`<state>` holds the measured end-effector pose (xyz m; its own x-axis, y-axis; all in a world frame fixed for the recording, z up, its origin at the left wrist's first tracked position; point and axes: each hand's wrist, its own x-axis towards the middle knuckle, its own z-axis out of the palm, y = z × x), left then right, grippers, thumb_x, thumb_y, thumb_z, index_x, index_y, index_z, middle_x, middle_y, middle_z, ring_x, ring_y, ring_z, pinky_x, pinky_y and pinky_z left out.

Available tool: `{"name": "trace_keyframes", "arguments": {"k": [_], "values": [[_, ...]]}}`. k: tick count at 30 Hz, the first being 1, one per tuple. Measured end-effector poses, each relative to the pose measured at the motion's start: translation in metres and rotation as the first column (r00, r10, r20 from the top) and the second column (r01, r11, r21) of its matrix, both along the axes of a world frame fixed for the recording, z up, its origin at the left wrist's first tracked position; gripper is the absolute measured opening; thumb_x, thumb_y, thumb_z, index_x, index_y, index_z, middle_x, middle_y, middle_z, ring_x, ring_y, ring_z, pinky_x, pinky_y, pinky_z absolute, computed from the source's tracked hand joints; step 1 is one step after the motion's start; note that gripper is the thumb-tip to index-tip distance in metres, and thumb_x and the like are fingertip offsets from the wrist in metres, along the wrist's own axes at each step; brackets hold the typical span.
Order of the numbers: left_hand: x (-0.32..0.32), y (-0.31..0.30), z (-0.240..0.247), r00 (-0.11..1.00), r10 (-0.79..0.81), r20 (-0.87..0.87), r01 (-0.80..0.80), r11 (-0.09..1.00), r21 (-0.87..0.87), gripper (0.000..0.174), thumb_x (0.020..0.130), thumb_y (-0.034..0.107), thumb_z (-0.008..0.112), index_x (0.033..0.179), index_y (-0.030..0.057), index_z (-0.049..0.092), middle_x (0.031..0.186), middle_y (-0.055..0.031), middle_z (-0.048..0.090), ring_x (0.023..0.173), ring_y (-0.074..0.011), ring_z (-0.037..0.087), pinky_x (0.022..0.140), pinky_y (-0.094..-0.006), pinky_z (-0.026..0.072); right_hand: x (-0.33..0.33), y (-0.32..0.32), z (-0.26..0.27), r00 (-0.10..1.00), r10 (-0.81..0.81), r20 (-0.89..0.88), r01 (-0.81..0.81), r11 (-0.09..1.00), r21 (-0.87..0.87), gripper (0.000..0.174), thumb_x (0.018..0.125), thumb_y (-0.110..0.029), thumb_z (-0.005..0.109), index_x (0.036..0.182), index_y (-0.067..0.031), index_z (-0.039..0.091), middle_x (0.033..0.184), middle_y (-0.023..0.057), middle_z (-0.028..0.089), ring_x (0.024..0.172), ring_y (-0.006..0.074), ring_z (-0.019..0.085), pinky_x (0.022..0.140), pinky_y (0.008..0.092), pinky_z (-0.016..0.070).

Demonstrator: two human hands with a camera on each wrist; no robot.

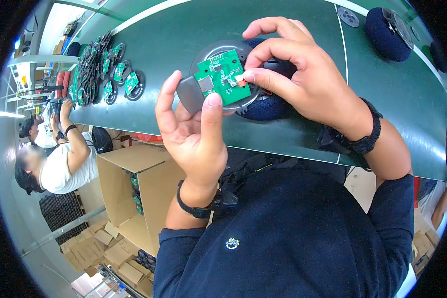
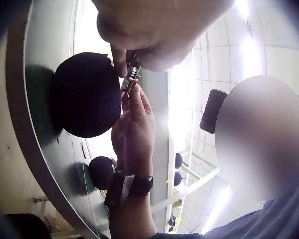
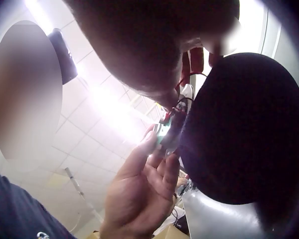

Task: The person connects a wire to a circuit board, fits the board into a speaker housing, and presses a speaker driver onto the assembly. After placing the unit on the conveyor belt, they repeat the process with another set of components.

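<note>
My left hand holds a grey round plastic cover bearing a green circuit board, with the thumb at the board's lower edge. At the board's right side, the thumb and index finger of my right hand pinch a small white-and-red wire connector. Right behind the cover sits a round dark-blue fabric-covered body, partly hidden by the cover and my right hand. In the right wrist view, thin wires run between the pinching fingers and this dark body.
Several covers with boards are heaped on the green table at left. Another fabric-covered body and a grey disc lie at far right. A cardboard box stands below the table edge. Other people work at left.
</note>
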<state>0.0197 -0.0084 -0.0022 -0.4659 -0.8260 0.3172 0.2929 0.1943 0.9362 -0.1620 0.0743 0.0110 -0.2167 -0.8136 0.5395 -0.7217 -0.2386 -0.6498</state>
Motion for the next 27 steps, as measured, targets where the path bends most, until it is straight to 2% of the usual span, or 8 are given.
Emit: {"name": "trace_keyframes", "arguments": {"k": [2,5,7,14,16,21,23,27], "values": [[0.000,-0.003,0.000,1.000,-0.008,0.023,0.008,1.000,-0.008,0.054,0.096,0.003,0.060,0.144,0.0034,0.034,0.112,-0.0186,0.067,0.093,-0.0200,0.069,0.073,-0.0317,0.0612,0.000,0.001,-0.001,0.999,-0.042,0.007,0.042,0.999,0.019,0.008,0.085,-0.015,0.072,0.087,-0.0075,0.069,0.122,0.0097,0.059,0.118,0.0278,0.050,0.104,0.0376,0.0359],[0.000,-0.003,-0.001,1.000,-0.012,0.018,0.012,1.000,0.007,0.054,0.096,0.003,0.060,0.144,0.0031,0.035,0.113,-0.0186,0.067,0.092,-0.0197,0.069,0.073,-0.0312,0.0610,-0.004,0.000,-0.004,0.997,0.009,0.071,-0.011,0.999,0.040,0.009,0.086,-0.016,0.073,0.087,-0.0063,0.072,0.121,0.0102,0.061,0.117,0.0264,0.051,0.102,0.0373,0.0374],[-0.001,-0.003,-0.002,1.000,-0.021,0.006,0.021,1.000,0.005,0.054,0.096,0.003,0.060,0.144,0.0029,0.035,0.113,-0.0187,0.067,0.092,-0.0198,0.069,0.073,-0.0312,0.0611,-0.007,-0.001,-0.008,0.993,0.054,0.106,-0.058,0.998,0.032,0.019,0.084,-0.026,0.074,0.090,-0.0083,0.073,0.117,0.0108,0.062,0.112,0.0303,0.055,0.099,0.0384,0.0419],[-0.004,-0.005,-0.001,0.997,-0.071,-0.025,0.072,0.997,0.013,0.055,0.095,0.004,0.062,0.144,0.0027,0.036,0.114,-0.0189,0.067,0.095,-0.0208,0.069,0.073,-0.0313,0.0616,-0.009,-0.001,-0.001,0.981,0.038,0.188,-0.056,0.994,0.093,0.018,0.083,-0.025,0.076,0.089,-0.0082,0.075,0.112,0.0113,0.065,0.108,0.0287,0.058,0.095,0.0373,0.0442],[-0.004,-0.008,0.001,0.996,-0.085,-0.017,0.085,0.996,0.005,0.055,0.095,0.003,0.063,0.144,0.0028,0.037,0.115,-0.0192,0.067,0.095,-0.0209,0.069,0.074,-0.0316,0.0616,-0.009,-0.002,0.000,0.962,0.023,0.273,-0.057,0.991,0.118,0.017,0.082,-0.024,0.078,0.085,-0.0076,0.075,0.108,0.0112,0.066,0.104,0.0273,0.060,0.093,0.0358,0.0450],[-0.003,-0.008,0.000,0.995,-0.101,-0.011,0.101,0.995,0.006,0.055,0.094,0.003,0.063,0.143,0.0033,0.038,0.116,-0.0193,0.067,0.097,-0.0205,0.068,0.076,-0.0324,0.0613,-0.011,-0.001,-0.002,0.970,0.007,0.243,-0.036,0.993,0.114,0.017,0.080,-0.024,0.079,0.082,-0.0073,0.075,0.103,0.0112,0.066,0.102,0.0256,0.061,0.092,0.0340,0.0452],[-0.003,-0.003,0.001,0.990,-0.134,-0.046,0.138,0.986,0.095,0.057,0.094,-0.002,0.062,0.144,0.0033,0.035,0.120,-0.0199,0.065,0.108,-0.0195,0.064,0.092,-0.0314,0.0524,-0.012,0.000,-0.003,0.969,0.012,0.247,-0.043,0.992,0.119,0.017,0.080,-0.023,0.080,0.082,-0.0074,0.075,0.102,0.0110,0.066,0.102,0.0249,0.060,0.091,0.0335,0.0450],[-0.004,0.000,0.000,0.994,-0.103,-0.041,0.107,0.990,0.094,0.058,0.094,-0.002,0.062,0.144,0.0033,0.034,0.119,-0.0201,0.065,0.108,-0.0198,0.064,0.092,-0.0313,0.0521,-0.013,0.000,0.003,0.951,0.063,0.302,-0.119,0.978,0.171,0.014,0.081,-0.020,0.079,0.083,-0.0063,0.075,0.103,0.0105,0.065,0.108,0.0224,0.058,0.093,0.0331,0.0433]]}}
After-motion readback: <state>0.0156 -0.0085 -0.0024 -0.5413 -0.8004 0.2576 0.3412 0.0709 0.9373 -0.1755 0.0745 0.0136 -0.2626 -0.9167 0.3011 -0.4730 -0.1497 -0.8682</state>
